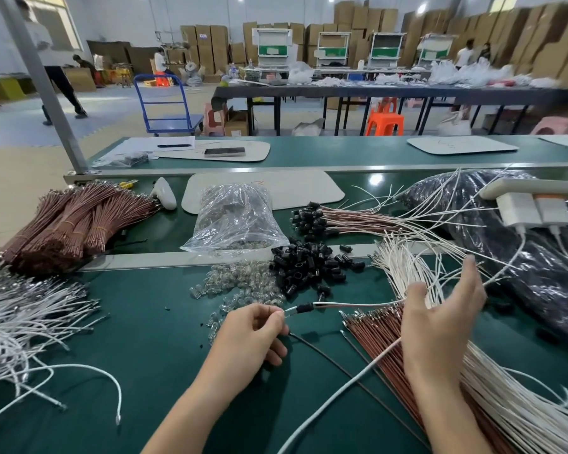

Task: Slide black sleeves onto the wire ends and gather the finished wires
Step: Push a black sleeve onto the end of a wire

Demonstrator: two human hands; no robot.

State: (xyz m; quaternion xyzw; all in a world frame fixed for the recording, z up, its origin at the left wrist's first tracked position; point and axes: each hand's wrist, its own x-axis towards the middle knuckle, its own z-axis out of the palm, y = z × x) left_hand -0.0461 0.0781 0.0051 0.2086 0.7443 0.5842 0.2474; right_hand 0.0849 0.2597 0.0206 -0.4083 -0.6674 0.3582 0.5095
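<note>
My left hand [254, 334] pinches the tip of a white and brown wire pair that carries a black sleeve [304, 307] just past my fingertips. The pair runs right to my right hand [440, 319], which is raised above the table with its fingers spread and the wire passing by its thumb. A heap of loose black sleeves [309, 262] lies just beyond my hands. Finished wires with sleeves on their ends [338, 219] lie gathered behind that heap. Loose white wires [505, 398] and brown wires [384, 342] fan out under my right forearm.
A clear bag [235, 217] and scattered clear bulbs [240, 285] sit left of the sleeves. Bundled brown wires [69, 224] and loose white wires [23, 319] fill the left side. A black bag [512, 253] and a white power strip [532, 204] are at the right.
</note>
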